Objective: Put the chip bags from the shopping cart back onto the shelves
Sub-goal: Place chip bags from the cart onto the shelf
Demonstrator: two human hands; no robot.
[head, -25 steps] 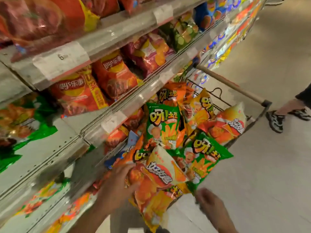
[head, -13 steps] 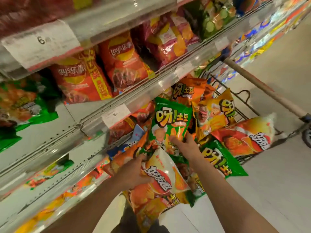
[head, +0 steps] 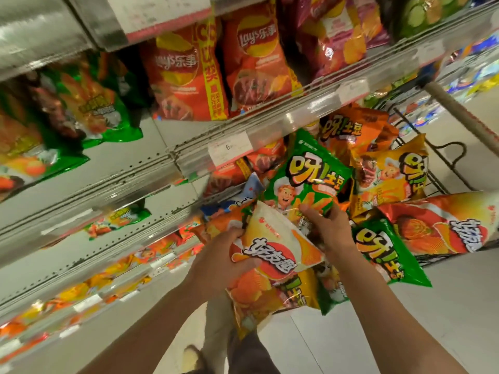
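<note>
While heaped in the cart: glossy crinkled bags, left hand [head: 221, 255] grip on the white pouch [head: 275, 244], right hand [head: 328, 225] on the green one [head: 310, 174].

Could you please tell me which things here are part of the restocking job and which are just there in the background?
Part of the job:
left hand gripping white-orange bag
right hand gripping green bag
other cart bags, e.g. yellow bag
cart
shelves

Just there:
red Lay's bags already shelved
price tag
floor

floor [head: 445, 306]: pale, smooth | price tag [head: 229, 149]: white, marked 6 | light: warm, indoor
</note>
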